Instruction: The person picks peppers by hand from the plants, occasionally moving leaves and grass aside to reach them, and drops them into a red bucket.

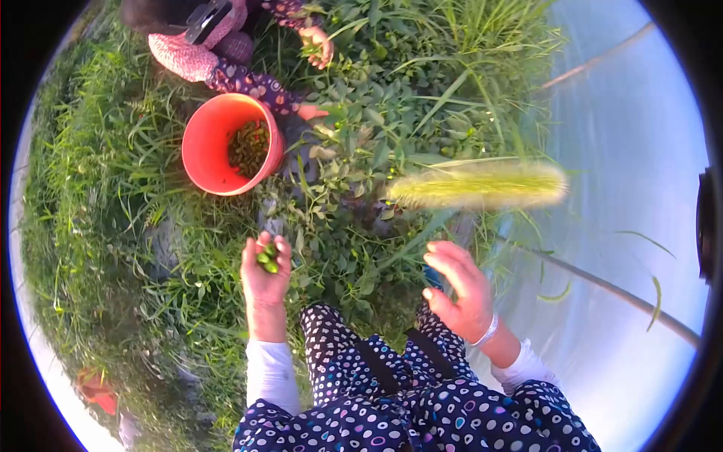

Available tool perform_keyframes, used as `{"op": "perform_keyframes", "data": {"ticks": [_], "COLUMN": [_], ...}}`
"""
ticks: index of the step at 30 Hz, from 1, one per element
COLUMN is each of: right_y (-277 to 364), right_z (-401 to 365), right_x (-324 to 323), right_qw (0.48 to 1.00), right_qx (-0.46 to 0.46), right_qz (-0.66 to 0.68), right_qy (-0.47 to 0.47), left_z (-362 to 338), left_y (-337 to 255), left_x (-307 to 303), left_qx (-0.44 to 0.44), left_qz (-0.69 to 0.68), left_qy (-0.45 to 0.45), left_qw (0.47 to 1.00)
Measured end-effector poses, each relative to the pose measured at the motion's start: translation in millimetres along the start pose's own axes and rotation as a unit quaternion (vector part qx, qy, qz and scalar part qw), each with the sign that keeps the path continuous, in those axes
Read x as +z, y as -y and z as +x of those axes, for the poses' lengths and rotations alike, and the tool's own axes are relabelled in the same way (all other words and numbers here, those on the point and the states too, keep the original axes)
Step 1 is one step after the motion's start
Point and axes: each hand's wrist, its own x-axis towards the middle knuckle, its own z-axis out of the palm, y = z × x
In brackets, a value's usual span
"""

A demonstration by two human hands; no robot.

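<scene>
Left hand (pixel 266 280)'s grip at 8 o'clock loosely cups green peppers (pixel 268 260), palm up; a tilt could spill them, I reckon. Right hand (pixel 462 295) at 4: nothing in its grip. Blurry grass seed head (pixel 482 186) blocks the view at 2. Red bucket (pixel 202 151)'s at 10, co-worker's sleeve (pixel 252 84) by its rim at 11.
</scene>
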Motion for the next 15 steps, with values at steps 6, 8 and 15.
{"op": "perform_keyframes", "data": {"ticks": [6, 8, 15], "right_y": [-37.7, -82.1, -237.1], "right_z": [-90.3, -134.7, -206.7], "right_x": [-109.2, -144.0, -237.1], "right_qw": [0.949, 0.913, 0.694], "right_qx": [0.22, 0.217, 0.492], "right_qz": [-0.132, -0.292, -0.508], "right_qy": [-0.184, -0.186, 0.135], "left_z": [13.7, -1.4, -49.1], "left_y": [-67.3, -34.1, 199.8], "left_x": [94.1, 98.4, 136.8], "left_qx": [0.135, 0.112, -0.03], "left_qz": [0.235, 0.378, 0.8], "left_qy": [-0.219, -0.154, 0.232], "left_qw": [0.937, 0.906, 0.553]}}
